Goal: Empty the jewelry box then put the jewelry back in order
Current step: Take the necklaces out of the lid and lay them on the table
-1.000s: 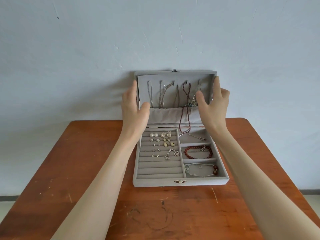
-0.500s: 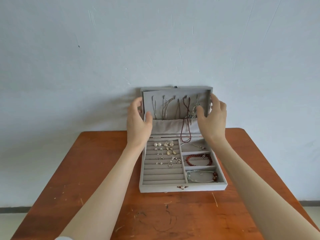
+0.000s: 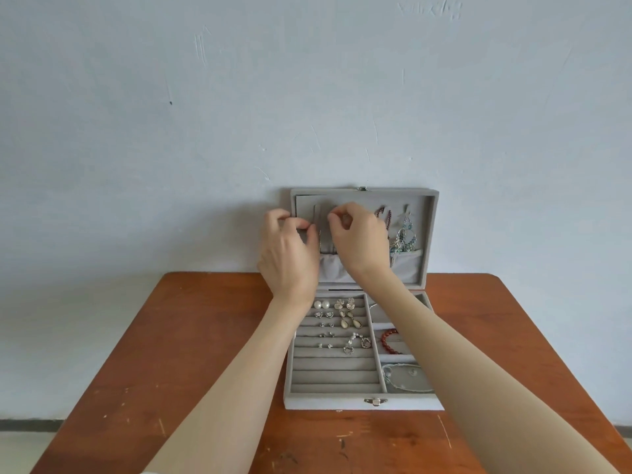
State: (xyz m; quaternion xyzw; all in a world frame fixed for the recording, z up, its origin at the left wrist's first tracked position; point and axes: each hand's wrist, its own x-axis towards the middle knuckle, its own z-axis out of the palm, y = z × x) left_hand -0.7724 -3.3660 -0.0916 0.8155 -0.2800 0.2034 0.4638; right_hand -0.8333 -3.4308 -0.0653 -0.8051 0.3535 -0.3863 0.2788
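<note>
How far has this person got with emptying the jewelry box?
Barely started. The jewelry box stands open on the table, which shows no jewelry lying out. The earrings sit in their rows and the red bracelet in its compartment. Both the left hand and the right hand are pinching at necklaces hung at the lid's left side. Emptying everything and then refilling remain.

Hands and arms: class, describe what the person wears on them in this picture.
Both forearms are bare to the frame's lower edge. The left hand and right hand show no gloves, rings, watch or bracelets. A scrap of white shows at the frame's bottom edge beside the left arm, perhaps clothing.
</note>
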